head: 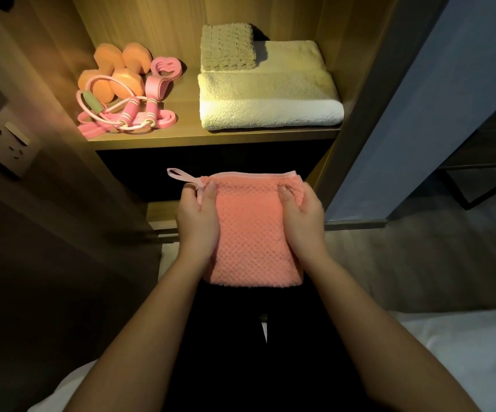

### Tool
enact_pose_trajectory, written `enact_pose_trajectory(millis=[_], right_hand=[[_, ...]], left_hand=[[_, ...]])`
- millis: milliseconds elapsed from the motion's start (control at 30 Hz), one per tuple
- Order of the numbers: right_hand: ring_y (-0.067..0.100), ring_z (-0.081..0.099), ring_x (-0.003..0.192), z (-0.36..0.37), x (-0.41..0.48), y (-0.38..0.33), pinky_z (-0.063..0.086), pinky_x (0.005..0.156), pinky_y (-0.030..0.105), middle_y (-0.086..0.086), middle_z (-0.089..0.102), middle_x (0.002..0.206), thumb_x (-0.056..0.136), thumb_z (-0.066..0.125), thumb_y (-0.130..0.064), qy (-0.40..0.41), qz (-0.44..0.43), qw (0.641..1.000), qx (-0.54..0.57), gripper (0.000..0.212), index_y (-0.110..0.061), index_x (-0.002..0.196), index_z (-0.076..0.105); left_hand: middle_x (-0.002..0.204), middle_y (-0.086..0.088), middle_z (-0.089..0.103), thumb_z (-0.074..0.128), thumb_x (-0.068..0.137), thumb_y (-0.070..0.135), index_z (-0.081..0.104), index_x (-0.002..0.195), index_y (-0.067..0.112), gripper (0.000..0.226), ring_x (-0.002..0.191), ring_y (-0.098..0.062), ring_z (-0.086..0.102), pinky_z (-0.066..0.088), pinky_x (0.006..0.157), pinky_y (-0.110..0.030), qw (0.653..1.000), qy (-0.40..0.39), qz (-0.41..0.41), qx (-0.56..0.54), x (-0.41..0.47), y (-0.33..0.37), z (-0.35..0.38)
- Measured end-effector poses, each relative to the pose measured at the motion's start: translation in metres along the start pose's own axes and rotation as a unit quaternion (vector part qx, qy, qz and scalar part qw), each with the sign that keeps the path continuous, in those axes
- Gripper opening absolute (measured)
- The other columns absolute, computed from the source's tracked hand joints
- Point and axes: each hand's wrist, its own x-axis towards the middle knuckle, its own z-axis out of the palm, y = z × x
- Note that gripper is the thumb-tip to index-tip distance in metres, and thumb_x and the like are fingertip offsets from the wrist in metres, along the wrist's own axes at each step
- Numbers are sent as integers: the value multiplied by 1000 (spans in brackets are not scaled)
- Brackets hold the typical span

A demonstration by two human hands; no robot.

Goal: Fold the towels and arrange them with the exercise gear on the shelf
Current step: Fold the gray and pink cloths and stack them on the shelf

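Left hand [197,217] and right hand [302,217] clamp 2 sides of the folded pink towel [254,242], holding it flat for the shelf [211,138] beyond the grip.

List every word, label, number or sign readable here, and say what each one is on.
There is no readable text in this view.
The pink towel, the white towel, the orange dumbbells and the wall socket show no print, label or number.
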Motion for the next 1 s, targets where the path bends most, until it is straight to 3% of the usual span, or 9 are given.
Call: enact_pose_trajectory(millis=[100,167,233,367,467,567,733,833,1000], right_hand=[[0,64,94,-4,5,-2,50,76,18,-11,68,105,97,55,-40,-25,48,998,27,32,-21,121,63],[13,68,97,-11,7,-4,54,79,29,-3,71,107,95,56,-47,-94,127,985,69,39,-21,123,63],[13,70,97,-18,7,-4,55,77,27,-1,72,109,93,58,-48,-148,161,968,126,40,-23,123,62],[3,63,107,-29,5,-4,56,88,27,-9,58,121,89,69,-25,-147,47,985,74,48,-36,130,48],[8,60,109,-40,7,-14,54,96,37,-6,59,119,87,71,-20,-144,-68,987,-21,33,-27,118,61],[8,61,104,-47,10,-29,54,93,32,-6,63,110,87,71,-24,-193,-167,961,-102,25,-19,112,68],[10,65,101,-56,16,-48,56,88,31,-8,68,106,91,67,-22,-321,-124,931,-121,25,-20,116,68],[9,63,103,-58,19,-55,55,91,32,-7,65,111,92,65,-21,-350,-108,920,-139,23,-20,115,68],[12,63,111,-58,16,-64,51,99,37,-5,67,118,94,64,-23,-437,-82,890,-106,31,-19,124,65]], left_hand=[[84,11,57,49,100,39,57,100,18,23,73,3,56,37,51,-3,1000,9,-15,-21,2,2,1],[89,10,58,45,101,42,55,99,24,21,79,-2,56,40,57,-12,999,-27,-26,-36,3,2,-2],[94,10,59,44,100,44,52,95,32,15,85,-4,58,41,63,-19,997,-53,-16,-54,4,2,-5],[99,13,60,45,88,56,51,98,35,24,91,0,60,45,72,-22,994,-90,37,-42,3,8,-15],[98,20,58,44,85,59,52,100,35,30,87,12,58,44,73,-20,988,-118,95,12,10,14,-25],[99,23,57,45,90,57,55,111,25,40,88,12,57,44,74,-19,971,-154,169,69,19,20,-32],[91,18,55,42,91,57,58,115,10,55,83,-8,57,49,73,-34,935,-185,264,150,27,35,-42],[92,1,62,37,89,67,59,114,4,72,82,-24,62,52,72,-43,919,-172,311,169,27,41,-51],[89,-22,67,27,90,75,61,106,-9,92,79,-37,65,49,68,-40,906,-137,367,161,20,43,-57]])
